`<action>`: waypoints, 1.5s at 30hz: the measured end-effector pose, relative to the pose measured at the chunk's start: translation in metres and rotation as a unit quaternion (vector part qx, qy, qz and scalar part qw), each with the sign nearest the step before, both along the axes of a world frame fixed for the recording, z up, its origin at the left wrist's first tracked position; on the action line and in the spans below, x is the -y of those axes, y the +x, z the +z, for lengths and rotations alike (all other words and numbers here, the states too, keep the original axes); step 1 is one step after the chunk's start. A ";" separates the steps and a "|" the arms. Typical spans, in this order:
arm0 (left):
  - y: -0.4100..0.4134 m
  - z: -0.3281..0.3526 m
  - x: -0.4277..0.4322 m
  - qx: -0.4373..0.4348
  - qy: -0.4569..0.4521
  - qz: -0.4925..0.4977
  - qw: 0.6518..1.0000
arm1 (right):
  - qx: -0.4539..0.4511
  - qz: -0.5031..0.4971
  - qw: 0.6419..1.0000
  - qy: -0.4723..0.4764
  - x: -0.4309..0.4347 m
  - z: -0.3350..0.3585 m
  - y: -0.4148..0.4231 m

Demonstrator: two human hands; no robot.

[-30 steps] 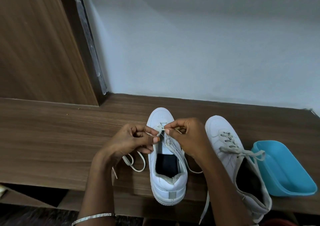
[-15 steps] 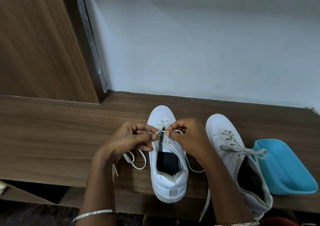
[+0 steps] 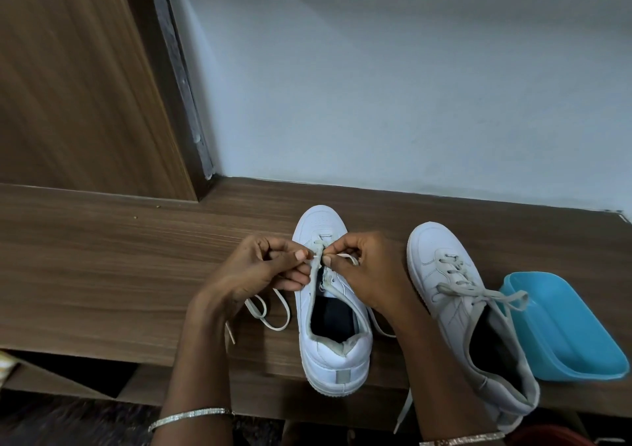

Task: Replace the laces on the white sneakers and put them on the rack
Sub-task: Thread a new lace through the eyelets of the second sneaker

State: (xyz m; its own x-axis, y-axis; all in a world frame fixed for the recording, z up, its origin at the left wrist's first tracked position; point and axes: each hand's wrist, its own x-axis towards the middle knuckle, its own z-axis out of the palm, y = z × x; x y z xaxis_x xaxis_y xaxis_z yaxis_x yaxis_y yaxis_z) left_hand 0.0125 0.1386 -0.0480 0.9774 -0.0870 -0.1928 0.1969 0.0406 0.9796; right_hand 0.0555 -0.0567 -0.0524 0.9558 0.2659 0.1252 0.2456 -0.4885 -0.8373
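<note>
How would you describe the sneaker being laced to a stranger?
Two white sneakers stand on the brown wooden shelf. Take the sneaker between the left hand and right hand; unlike its laced neighbour beside the blue plastic tub, it gapes open.

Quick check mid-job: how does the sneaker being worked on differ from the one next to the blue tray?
The worked sneaker is threaded only near the toe, its lace trailing loose on the wooden shelf; the tray-side sneaker is laced up several rows. Left hand and right hand pinch lace on the worked sneaker; the tray-side sneaker is untouched. The worked sneaker points straight at the wall; the tray-side one sits angled. Both are white.
</note>
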 end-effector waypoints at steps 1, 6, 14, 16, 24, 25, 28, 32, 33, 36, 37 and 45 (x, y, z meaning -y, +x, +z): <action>0.002 -0.001 0.001 0.008 0.014 0.007 1.000 | -0.008 -0.005 1.000 0.016 -0.001 0.000 0.000; 0.008 -0.004 0.009 0.048 0.080 0.028 0.995 | -0.035 -0.006 0.997 0.065 0.002 -0.003 0.001; 0.004 -0.007 -0.006 0.113 0.177 0.069 0.975 | -0.039 0.014 0.998 0.044 0.004 0.000 0.002; 0.003 -0.007 -0.012 0.113 0.120 0.146 0.976 | -0.025 0.005 0.999 0.022 0.005 0.002 0.001; 0.004 0.006 -0.027 0.059 -0.343 0.314 0.884 | -0.011 -0.003 1.000 -0.001 0.007 0.005 0.001; 0.004 0.004 -0.030 0.051 -0.300 0.335 0.892 | -0.006 -0.004 1.000 -0.002 0.007 0.005 0.002; 0.000 0.003 -0.032 0.073 -0.064 0.326 0.940 | -0.001 -0.007 1.000 -0.014 0.009 0.004 0.004; -0.007 0.005 -0.023 0.111 0.137 0.144 0.974 | -0.036 0.002 0.999 -0.013 0.015 0.003 0.006; -0.007 0.003 -0.023 0.094 0.173 0.084 0.977 | -0.055 0.011 0.998 -0.005 0.017 0.003 0.006; -0.005 -0.004 -0.023 0.087 0.265 -0.006 0.960 | -0.102 0.039 0.994 0.018 0.023 0.004 0.005; -0.003 -0.007 -0.025 0.103 0.265 0.002 0.959 | -0.111 0.044 0.993 0.019 0.024 0.004 0.005; 0.005 0.007 -0.013 0.113 -0.204 0.117 0.965 | -0.123 0.053 0.991 0.030 0.027 0.002 0.005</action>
State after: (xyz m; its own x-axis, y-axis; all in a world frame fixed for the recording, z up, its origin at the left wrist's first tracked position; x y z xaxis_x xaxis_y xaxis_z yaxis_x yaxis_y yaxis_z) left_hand 0.0174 0.1518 -0.0410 0.9925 0.1183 0.0303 -0.0808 0.4499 0.8894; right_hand 0.0609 -0.0834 -0.0507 0.9266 0.3656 -0.0886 0.0783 -0.4177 -0.9052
